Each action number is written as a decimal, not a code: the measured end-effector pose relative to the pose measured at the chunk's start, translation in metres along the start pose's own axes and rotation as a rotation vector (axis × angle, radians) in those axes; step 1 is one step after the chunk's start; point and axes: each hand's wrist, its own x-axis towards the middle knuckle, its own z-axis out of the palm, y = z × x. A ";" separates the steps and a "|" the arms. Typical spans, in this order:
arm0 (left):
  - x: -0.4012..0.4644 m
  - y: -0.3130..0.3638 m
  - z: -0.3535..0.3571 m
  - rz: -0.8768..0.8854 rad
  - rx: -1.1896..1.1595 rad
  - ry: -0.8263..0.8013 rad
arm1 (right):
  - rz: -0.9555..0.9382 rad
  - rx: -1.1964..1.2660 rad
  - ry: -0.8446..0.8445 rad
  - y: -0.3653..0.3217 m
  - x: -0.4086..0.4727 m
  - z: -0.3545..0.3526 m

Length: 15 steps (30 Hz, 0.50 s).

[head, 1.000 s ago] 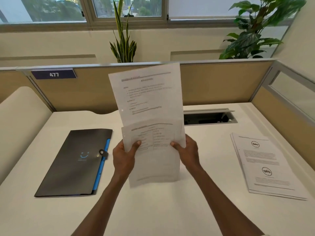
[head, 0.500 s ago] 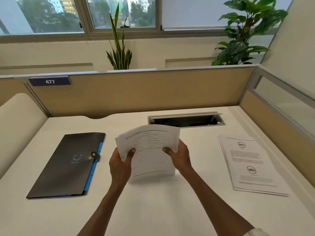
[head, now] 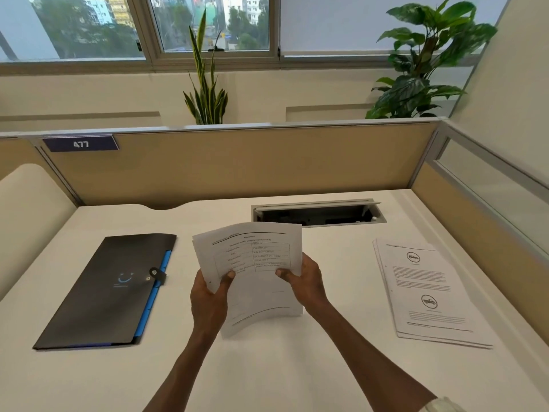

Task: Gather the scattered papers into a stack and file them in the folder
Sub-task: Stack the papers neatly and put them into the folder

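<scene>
My white desk [head: 297, 376] is enclosed by tan partition panels [head: 237, 165] at the back and right. A dark blue plate [head: 80, 143] reading 477 is fixed at the upper left of the back panel. An open cable tray [head: 319, 214] is set into the desk near the back. Behind the partition stand a snake plant [head: 205, 93] and, further right, a broad-leaved plant [head: 424, 60]. Windows [head: 208, 25] above show trees and buildings.
</scene>
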 end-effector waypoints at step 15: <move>-0.010 0.019 0.049 -0.066 0.001 -0.156 | 0.022 -0.042 0.137 0.006 0.004 -0.054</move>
